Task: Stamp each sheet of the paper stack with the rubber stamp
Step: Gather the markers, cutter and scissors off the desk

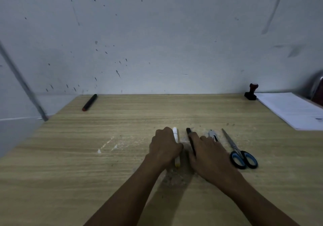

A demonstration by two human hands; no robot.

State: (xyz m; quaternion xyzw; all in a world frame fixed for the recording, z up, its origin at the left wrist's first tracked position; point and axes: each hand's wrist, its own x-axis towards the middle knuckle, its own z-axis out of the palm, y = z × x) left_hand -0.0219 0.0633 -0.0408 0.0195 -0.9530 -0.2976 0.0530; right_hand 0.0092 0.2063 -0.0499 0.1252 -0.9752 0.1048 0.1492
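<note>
- The left hand (165,145) lies at the near middle of the table (122,164), fingers curled over a white marker (176,136) with a yellow end; it looks to grip it, though the fingers hide the contact.
- The right hand (209,153) rests just beside it with fingers fairly straight, pressing on a black marker (190,138); its outer fingers reach a grey utility knife (213,135).
- The two hands are close together but not touching.
- A pair of scissors (239,150) with blue-and-black handles lies just right of the right hand.
- A black pen with a red end (89,102) lies alone at the far left of the table.
- The rubber stamp (251,91), dark handle upright on a black base, stands at the far right edge against the wall, untouched.
- The paper stack (291,110) lies just right of the stamp, touching or nearly touching it, and runs off the right side of the view.
- Judged from this, stamping has not begun: both hands are busy with stray stationery, so the step in hand looks like tidying or clearing space.
- The next move calls for letting go of the markers, reaching far right for the stamp, and bringing the stack nearer so that each sheet can be pressed squarely.
</note>
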